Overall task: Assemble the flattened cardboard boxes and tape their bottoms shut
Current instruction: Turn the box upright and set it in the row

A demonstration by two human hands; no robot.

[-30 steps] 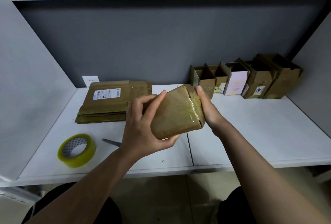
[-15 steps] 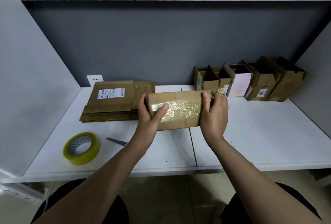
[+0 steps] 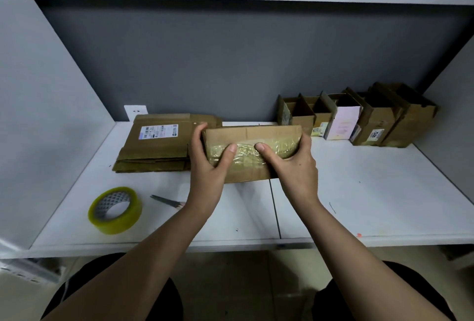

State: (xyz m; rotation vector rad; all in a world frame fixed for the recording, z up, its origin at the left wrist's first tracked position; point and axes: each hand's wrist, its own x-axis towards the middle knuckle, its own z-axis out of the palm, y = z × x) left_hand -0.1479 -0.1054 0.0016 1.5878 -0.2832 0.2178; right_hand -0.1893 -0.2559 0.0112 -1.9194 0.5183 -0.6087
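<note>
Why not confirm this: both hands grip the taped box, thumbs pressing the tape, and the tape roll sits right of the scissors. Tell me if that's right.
One detail is wrong. The head view shows the tape roll left of the scissors, not right. The rest holds: left hand and right hand grip the taped box, thumbs on the tape.

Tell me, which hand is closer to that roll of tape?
Left hand: it grips the box just right of the tape roll. Right hand holds the box's far end.
</note>
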